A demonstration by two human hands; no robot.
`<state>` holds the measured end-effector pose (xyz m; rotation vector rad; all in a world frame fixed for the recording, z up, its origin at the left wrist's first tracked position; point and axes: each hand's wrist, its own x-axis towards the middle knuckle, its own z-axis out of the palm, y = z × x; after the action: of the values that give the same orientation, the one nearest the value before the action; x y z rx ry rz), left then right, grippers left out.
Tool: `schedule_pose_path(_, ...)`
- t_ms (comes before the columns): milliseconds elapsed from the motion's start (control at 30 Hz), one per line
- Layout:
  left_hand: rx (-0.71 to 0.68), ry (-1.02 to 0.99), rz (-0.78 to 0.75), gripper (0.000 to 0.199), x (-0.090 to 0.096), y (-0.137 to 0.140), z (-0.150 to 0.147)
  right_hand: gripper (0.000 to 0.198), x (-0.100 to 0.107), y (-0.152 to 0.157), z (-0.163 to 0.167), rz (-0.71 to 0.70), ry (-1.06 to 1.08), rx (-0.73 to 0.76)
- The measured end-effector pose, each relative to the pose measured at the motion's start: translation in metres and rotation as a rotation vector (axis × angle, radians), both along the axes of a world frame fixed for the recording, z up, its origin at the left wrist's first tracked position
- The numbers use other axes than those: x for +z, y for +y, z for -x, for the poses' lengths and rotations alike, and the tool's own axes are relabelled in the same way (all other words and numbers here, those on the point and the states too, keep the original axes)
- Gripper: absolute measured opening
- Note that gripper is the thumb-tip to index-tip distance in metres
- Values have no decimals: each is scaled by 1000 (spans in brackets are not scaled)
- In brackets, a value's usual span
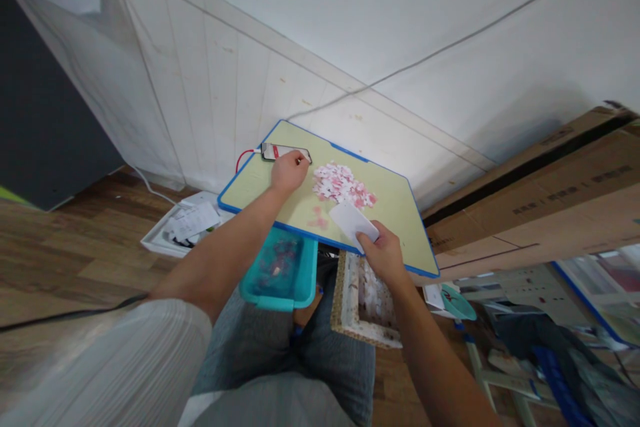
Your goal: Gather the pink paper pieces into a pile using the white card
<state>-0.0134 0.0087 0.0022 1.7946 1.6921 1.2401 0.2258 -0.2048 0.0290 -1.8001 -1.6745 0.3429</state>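
Observation:
My left hand is closed, its curled fingers over the right end of a phone lying on the table. Whether the fingers touch the screen or pinch something small, I cannot make out. Gripped in my right hand is a flat white card with rounded corners. The card's far end reaches the near edge of a heap of small pink and white pieces. Some loose pink pieces lie left of the card on the pale yellow, blue-edged table.
Below the table's front edge are a teal bin and a woven-sided, white-lined box holding small pieces. A red cable runs from the phone. A white tray sits at left, a large cardboard box at right. Behind stands a white wall.

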Motion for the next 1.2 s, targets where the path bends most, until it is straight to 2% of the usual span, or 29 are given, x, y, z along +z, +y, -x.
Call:
schedule_pose_path(267, -9, -19, -20, 27, -7, 3, 0, 28, 0, -8, 28, 28, 59, 50)
schedule_pose_path(467, -30, -29, -43, 25, -11, 5, 1, 24, 0, -11, 24, -13, 49, -58)
schedule_pose_path(600, -27, -38, -45, 27, -12, 8, 2, 22, 2, -26, 40, 7, 36, -78)
schedule_pose_path(767, -12, -44, -29, 27, -12, 8, 3, 21, 7, -34, 50, 93, 109, 47)
schedule_pose_path(867, -18, -45, -24, 27, -10, 6, 2, 25, 6, -21, 38, 88, 172, 36)
schedule_pose_path(1033, -23, -48, 0, 27, -8, 6, 1, 40, -1, 21, 18, 45, 254, -49)
schedule_pose_path(1200, -16, -52, 8, 28, -6, 4, 1, 39, -5, 46, 19, 12, 199, 19)
